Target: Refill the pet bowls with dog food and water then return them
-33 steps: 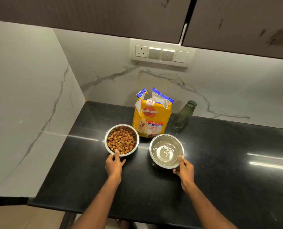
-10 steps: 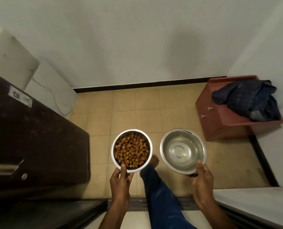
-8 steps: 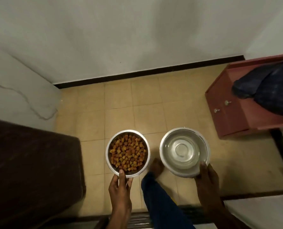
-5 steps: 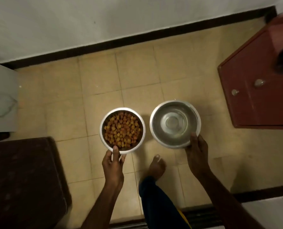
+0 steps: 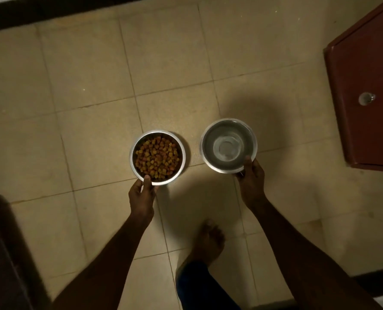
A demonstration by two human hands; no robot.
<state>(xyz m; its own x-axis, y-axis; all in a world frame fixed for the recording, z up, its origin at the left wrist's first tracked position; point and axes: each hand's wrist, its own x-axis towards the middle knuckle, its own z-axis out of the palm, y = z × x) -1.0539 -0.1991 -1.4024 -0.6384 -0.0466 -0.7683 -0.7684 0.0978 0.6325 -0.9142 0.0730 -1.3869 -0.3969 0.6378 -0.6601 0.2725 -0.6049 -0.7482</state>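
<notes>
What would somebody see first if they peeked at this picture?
Two shiny bowls over the tiled floor. The left hand holds the kibble bowl by its near rim, and the right hand holds the water bowl beside it. A bare foot stands just below them.

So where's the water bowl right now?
The water bowl is right of centre in the head view, held by the right hand over the tiled floor, beside the food bowl.

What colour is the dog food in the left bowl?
The dog food is a mix of orange-yellow and reddish-brown pieces, seen in the head view.
</notes>
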